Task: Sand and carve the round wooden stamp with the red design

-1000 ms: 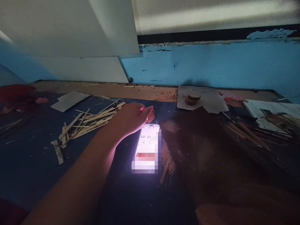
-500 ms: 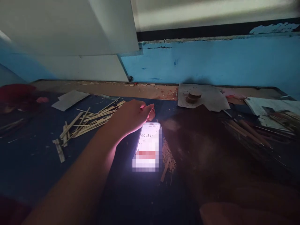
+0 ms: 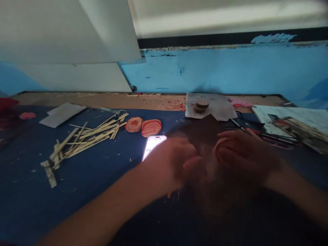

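My left hand (image 3: 181, 160) is smeared by motion above the dark blue cloth, its fingers curled in some degree. It hides the lower part of a lit phone (image 3: 153, 142) that shows a timer. To its right, my right hand (image 3: 246, 153) curves around a rounded reddish shape, too blurred to name. The two hands face each other with a small gap. Behind the phone lie two flat clay-like pieces: a round one (image 3: 134, 124) with a small red pattern, and a squarish one (image 3: 151, 127) with red marks.
Thin wooden sticks (image 3: 94, 135) are heaped at left, near folded paper (image 3: 61, 114). Two stacked brown discs (image 3: 201, 106) sit on a paper sheet (image 3: 222, 109) at the back. Further right are tools and a stick bundle (image 3: 304, 133). A blue wall (image 3: 217, 68) rises behind.
My left hand has come back from the clay-like pieces toward the right and nearer, uncovering both and now covering much of the phone. My right hand has risen from the lower right edge into view.
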The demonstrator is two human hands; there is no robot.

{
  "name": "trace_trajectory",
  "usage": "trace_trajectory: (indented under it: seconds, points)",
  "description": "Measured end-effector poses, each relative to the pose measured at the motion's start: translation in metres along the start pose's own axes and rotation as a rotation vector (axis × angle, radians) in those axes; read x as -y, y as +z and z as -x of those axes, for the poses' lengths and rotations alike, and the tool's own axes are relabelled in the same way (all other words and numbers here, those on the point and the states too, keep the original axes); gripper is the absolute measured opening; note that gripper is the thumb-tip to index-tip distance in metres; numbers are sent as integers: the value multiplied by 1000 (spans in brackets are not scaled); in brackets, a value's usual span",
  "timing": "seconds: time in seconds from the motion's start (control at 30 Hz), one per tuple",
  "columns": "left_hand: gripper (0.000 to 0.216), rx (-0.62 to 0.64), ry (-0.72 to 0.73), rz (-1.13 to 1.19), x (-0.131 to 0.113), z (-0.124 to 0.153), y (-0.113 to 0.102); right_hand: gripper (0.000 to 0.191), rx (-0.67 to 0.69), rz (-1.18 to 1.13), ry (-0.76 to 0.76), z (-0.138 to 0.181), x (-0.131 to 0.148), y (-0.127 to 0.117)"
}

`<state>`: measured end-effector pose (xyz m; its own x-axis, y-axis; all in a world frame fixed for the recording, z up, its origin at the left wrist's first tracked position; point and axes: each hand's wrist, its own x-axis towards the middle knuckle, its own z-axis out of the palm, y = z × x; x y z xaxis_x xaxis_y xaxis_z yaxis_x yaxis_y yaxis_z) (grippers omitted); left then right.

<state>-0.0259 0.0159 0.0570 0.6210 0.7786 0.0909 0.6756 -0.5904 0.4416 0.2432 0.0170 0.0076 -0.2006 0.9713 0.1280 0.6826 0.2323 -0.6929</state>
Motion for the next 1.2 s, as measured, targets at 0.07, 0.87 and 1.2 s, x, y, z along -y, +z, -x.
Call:
trace_trajectory:
  seconds: [0.07, 0.87, 1.2]
  points:
    - [22, 92, 151, -14, -14, 5, 15, 39, 30, -78, 24, -6, -6, 1]
    - [36, 208, 299, -91, -29, 14, 75, 32, -55, 325, -96, -12, 6, 6]
    - [37, 243, 235, -72, -37, 16, 59, 33, 43, 322, 19, -12, 16, 7]
